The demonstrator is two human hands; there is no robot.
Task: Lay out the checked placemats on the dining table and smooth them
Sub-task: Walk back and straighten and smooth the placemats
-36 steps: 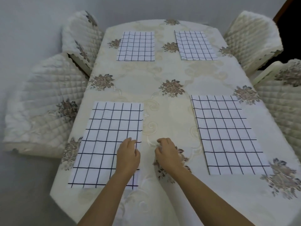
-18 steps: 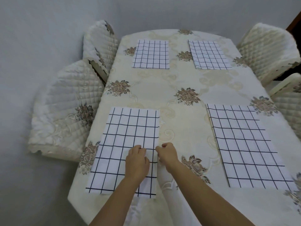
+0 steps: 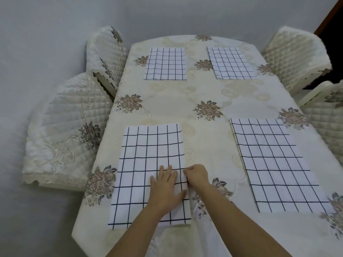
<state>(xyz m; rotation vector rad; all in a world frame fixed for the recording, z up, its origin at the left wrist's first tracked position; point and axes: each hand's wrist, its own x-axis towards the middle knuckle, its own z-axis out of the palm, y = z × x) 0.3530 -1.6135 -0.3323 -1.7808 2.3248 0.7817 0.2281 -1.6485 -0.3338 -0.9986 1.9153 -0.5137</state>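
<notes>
Several white placemats with dark checks lie flat on the dining table (image 3: 204, 141), which wears a cream floral cloth. The near left placemat (image 3: 146, 164) is under my hands. My left hand (image 3: 166, 190) presses flat on its lower right part, fingers straight and spread. My right hand (image 3: 196, 176) has curled fingers pinching that mat's right edge. The near right placemat (image 3: 276, 166), far left placemat (image 3: 166, 63) and far right placemat (image 3: 231, 63) lie untouched.
Chairs with quilted cream covers stand along both sides: two on the left (image 3: 66, 134) (image 3: 106, 54) and two on the right (image 3: 295, 54) (image 3: 328, 115). A grey wall runs behind the table. The table's near edge is just below my forearms.
Both hands moved left onto the near left placemat. My left hand went from loosely curled to flat and spread, and my right hand came to the mat's right edge. The camera view shifted left.
</notes>
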